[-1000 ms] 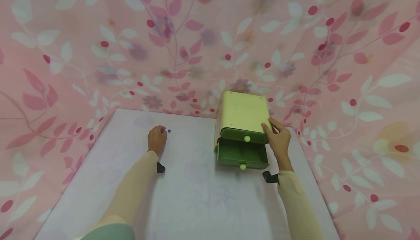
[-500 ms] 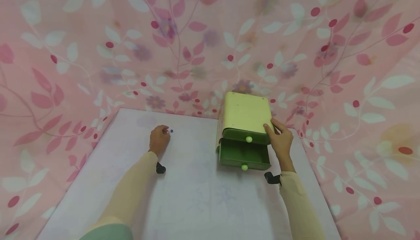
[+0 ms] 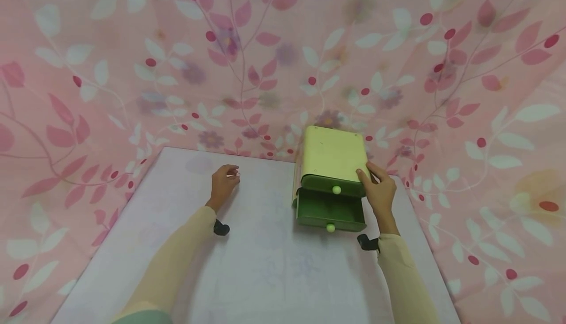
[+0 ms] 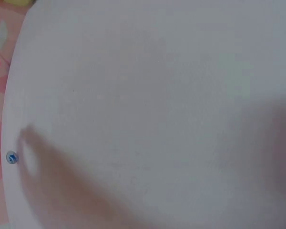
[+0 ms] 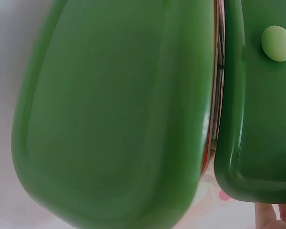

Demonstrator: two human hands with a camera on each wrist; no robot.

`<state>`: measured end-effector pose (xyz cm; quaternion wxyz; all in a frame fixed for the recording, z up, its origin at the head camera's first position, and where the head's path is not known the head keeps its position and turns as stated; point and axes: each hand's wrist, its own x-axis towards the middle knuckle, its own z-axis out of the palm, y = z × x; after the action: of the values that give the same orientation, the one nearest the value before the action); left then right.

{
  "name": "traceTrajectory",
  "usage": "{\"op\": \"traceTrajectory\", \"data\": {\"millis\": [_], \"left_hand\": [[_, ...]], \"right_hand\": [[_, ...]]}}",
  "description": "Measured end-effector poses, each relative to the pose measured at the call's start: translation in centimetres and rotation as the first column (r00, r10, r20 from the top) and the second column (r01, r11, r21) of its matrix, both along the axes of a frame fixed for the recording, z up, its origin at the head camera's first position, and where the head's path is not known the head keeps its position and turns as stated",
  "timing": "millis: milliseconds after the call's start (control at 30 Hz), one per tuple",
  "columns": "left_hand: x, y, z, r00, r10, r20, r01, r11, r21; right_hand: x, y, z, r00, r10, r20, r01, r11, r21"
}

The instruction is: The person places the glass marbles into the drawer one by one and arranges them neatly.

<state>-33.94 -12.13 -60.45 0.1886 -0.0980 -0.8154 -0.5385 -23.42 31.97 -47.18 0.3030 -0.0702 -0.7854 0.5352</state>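
A pink cloth printed with white and crimson leaves (image 3: 464, 117) hangs all around and behind a pale lilac tabletop (image 3: 274, 265) that fills the near part of the room. Towards the back right of it stands a small plastic cabinet with a pale yellow-green top and two dark green drawers (image 3: 333, 154); the lower drawer (image 3: 329, 211) stands pulled out and, as far as I can see into it, holds nothing, while the upper one is closed, each with a pale round knob (image 3: 336, 190). The right hand (image 3: 380, 193) rests against the cabinet's right front corner, fingers fairly straight and close together, thumb on the upper drawer's edge. Well to the left, the left hand (image 3: 224, 182) is raised a little off the table, fingertips drawn together as if pinching something tiny and pale; I cannot tell what it is. The wrist view shows a tiny blue bead-like thing (image 4: 11, 158) by the blurred fingers, near the table's edge. To my mind the danger is that so small a thing slips from the pinch and rolls off into the cloth, or that the light cabinet shifts if the steadying hand lets go. I can read no label or writing anywhere.
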Motion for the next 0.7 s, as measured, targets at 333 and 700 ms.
{"op": "traceTrajectory", "data": {"millis": [333,700], "left_hand": [[0.6,0.5,0.9,0.998,-0.047,-0.039,0.049,0.998,0.051],[1.5,2.2,1.6,0.976,-0.179,-0.120,0.182,0.983,0.013]], "right_hand": [[0.2,0.0,0.1,1.000,0.014,-0.010,-0.014,1.000,-0.006],[0.4,-0.2,0.5,1.000,0.014,-0.002,-0.014,1.000,-0.015]]}}
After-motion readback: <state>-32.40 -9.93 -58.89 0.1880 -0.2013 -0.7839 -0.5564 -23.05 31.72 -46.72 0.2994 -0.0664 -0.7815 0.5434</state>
